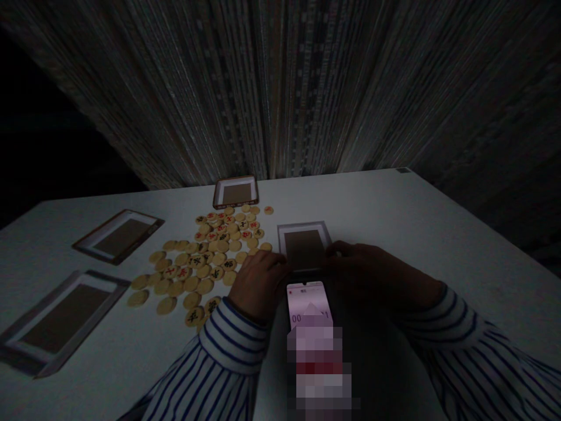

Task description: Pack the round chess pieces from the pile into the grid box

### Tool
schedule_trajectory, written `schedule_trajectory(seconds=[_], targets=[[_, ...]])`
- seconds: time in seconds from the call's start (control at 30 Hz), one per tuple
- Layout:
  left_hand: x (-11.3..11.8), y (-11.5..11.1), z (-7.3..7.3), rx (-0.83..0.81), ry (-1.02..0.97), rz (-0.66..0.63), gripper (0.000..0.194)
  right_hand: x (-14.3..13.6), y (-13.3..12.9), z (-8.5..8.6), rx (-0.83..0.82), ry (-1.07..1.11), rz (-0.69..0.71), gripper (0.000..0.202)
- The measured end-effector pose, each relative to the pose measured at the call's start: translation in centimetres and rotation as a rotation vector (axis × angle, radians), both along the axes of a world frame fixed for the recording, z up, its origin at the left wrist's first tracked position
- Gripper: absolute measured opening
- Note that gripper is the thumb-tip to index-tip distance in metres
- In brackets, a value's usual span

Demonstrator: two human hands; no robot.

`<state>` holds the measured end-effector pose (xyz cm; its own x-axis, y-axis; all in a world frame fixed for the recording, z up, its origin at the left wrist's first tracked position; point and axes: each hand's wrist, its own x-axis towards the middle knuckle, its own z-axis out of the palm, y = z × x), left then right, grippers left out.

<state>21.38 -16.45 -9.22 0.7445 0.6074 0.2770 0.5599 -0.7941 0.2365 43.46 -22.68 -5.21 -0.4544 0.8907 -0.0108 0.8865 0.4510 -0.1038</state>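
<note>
A shallow rectangular box (301,225) with pale walls and a brown bottom lies before me on the white table. My left hand (258,283) has its curled fingers at the box's near left side. Opposite it, my right hand (374,270) bends its fingers against the right side, partly lost in shadow. Just below the box, a phone (308,301) with a lit pinkish screen lies between my forearms; its lower part is blurred out. To the left of my left hand spreads a loose pile of round wooden Chinese chess pieces (223,245), some showing red or black characters.
Three more shallow boxes stand around the pieces: one box (236,177) at the back, another box (99,225) at the left and a third box (26,313) at the near left. A striped curtain (280,88) hangs behind the white table (372,204). The light is dim.
</note>
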Motion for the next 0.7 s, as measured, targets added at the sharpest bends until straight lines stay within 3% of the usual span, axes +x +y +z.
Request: schedule_trajectory(seconds=[0.7], targets=[[-0.05, -0.02, -0.12, 0.021, -0.019, -0.007, 0.020, 0.73, -0.11, -0.77, 0.030, 0.079, -0.020, 0.036]])
